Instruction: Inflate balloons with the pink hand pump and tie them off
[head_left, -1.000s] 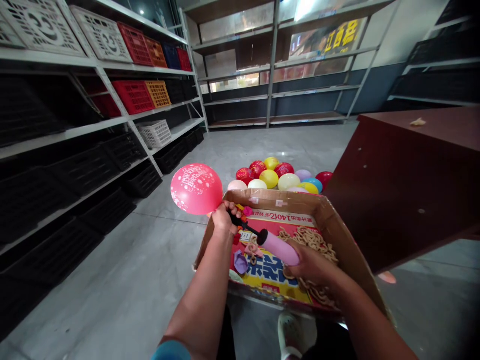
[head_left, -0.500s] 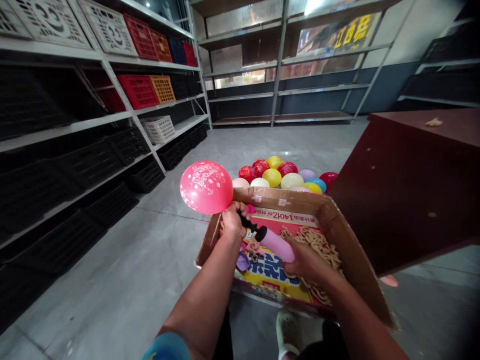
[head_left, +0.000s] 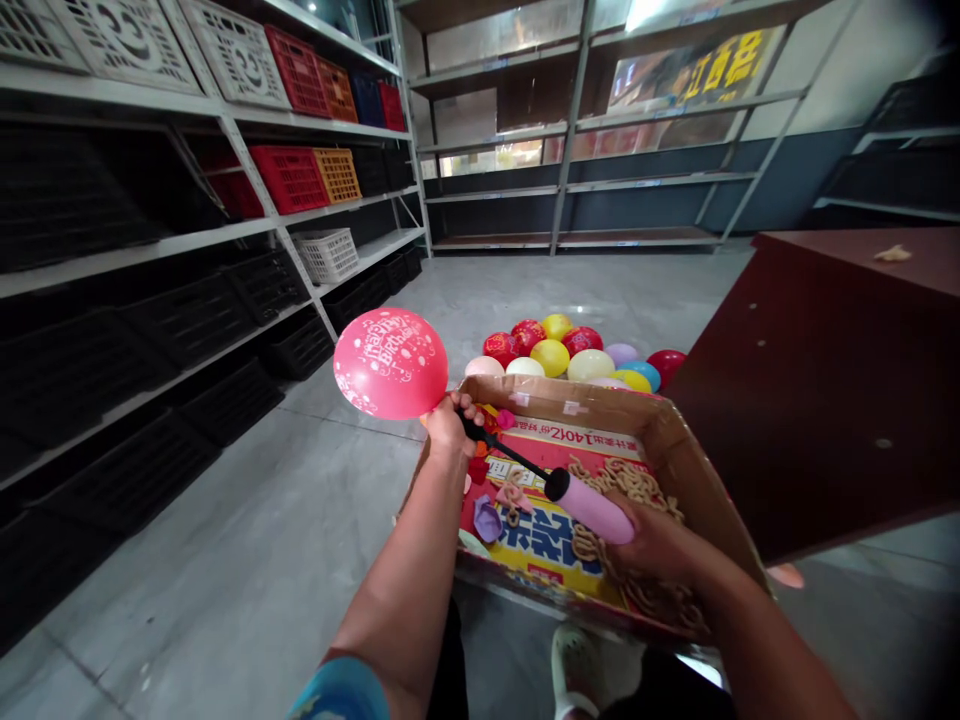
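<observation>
A pink balloon [head_left: 391, 362] printed with "Happy Birthday" sits inflated at the black nozzle end of a hand pump [head_left: 592, 508]. My left hand [head_left: 452, 424] is closed around the balloon's neck and the nozzle end. The pump's pink barrel is gripped in my right hand [head_left: 651, 540], and its black rod shows between the two hands. Below them is an open cardboard box [head_left: 600, 400]. Inside it lie a purple uninflated balloon [head_left: 487, 518], other flat balloons in red and pink, and a heap of beige, long thin uninflated balloons [head_left: 637, 485], partly hidden by my right hand.
Several inflated balloons [head_left: 551, 357] in red, yellow, white and blue lie on the floor beyond the box. A dark red cabinet [head_left: 825, 400] stands at the right. Shelves with crates [head_left: 292, 180] line the left, and a metal rack [head_left: 570, 150] stands at the back.
My hands have moved apart, so more of the pump's black rod shows. The balloon has shifted left and looks a little larger.
</observation>
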